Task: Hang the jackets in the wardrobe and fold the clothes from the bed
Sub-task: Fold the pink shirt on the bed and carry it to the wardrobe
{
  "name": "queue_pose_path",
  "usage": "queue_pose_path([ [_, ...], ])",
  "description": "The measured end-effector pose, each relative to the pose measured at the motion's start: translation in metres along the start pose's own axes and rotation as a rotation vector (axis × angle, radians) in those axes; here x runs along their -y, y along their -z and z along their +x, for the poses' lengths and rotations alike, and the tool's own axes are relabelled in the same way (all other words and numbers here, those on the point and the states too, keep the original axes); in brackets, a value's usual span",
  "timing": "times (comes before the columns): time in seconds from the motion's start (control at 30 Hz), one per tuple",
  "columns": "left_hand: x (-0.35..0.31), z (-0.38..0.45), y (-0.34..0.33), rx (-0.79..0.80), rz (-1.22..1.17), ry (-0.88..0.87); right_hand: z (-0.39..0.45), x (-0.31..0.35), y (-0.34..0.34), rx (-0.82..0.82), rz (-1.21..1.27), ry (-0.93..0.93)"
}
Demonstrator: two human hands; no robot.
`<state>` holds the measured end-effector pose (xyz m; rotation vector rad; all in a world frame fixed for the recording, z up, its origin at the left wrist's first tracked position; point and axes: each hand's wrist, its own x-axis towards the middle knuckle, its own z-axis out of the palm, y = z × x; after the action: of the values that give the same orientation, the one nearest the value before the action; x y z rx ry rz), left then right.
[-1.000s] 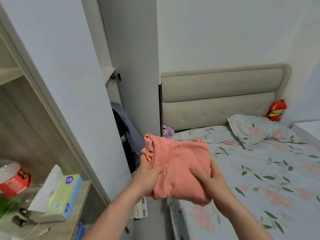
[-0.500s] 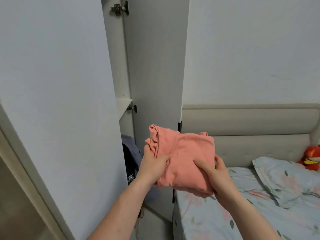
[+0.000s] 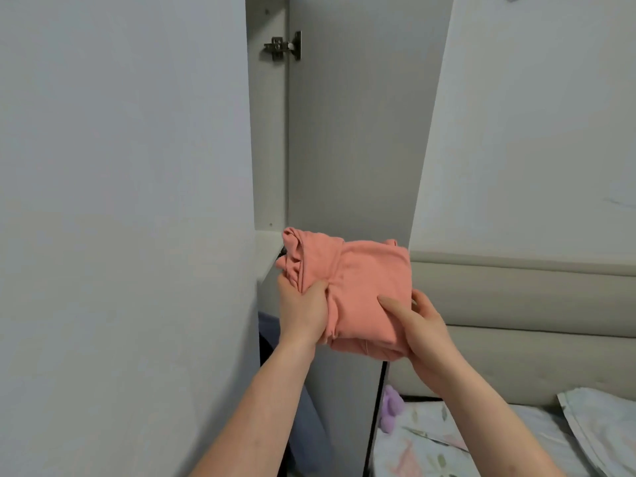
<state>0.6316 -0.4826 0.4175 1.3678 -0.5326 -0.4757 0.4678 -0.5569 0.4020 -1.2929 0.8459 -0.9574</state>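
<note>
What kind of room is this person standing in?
Most likely a bedroom. A bed with floral bedding and a padded headboard stands on the right, and an open wardrobe with a shelf is on the left. Both hands hold a folded pink garment near that shelf.

A metal hinge (image 3: 284, 46) sits high on the inner edge of the open door panel (image 3: 347, 132), which stands grey and plain up the middle. Right of it, a pale wall (image 3: 537, 125) carries a faint scuff. Below runs a beige padded headboard (image 3: 523, 325). Down at the foot of the door panel, a small purple soft toy (image 3: 390, 413) rests on the floral sheet (image 3: 423, 445), with a matching pillow (image 3: 605, 428) off to the right.
</note>
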Motion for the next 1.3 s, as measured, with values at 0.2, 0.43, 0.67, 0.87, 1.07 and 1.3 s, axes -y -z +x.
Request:
queue_pose_path([
  [0.2, 0.000, 0.064, -0.009, -0.118, -0.063, -0.009, 0.093, 0.010, -0.039, 0.068, 0.038, 0.067],
  [0.43, 0.015, 0.162, -0.026, -0.353, -0.086, -0.046, 0.217, 0.005, -0.095, 0.216, 0.028, 0.135],
  [0.67, 0.018, 0.245, -0.025, -0.660, -0.101, -0.089, 0.309, 0.005, -0.165, 0.395, 0.003, 0.267],
  [0.87, 0.021, 0.276, -0.013, -0.783, -0.059, -0.088, 0.363, -0.003, -0.231, 0.438, -0.045, 0.310],
  [1.07, 0.033, 0.295, -0.003, -0.872, 0.073, -0.051, 0.393, -0.024, -0.280, 0.505, -0.204, 0.409],
  [1.3, 0.047, 0.284, 0.003, -0.804, 0.429, -0.003, 0.391, -0.029, -0.273, 0.499, -0.276, 0.857],
])
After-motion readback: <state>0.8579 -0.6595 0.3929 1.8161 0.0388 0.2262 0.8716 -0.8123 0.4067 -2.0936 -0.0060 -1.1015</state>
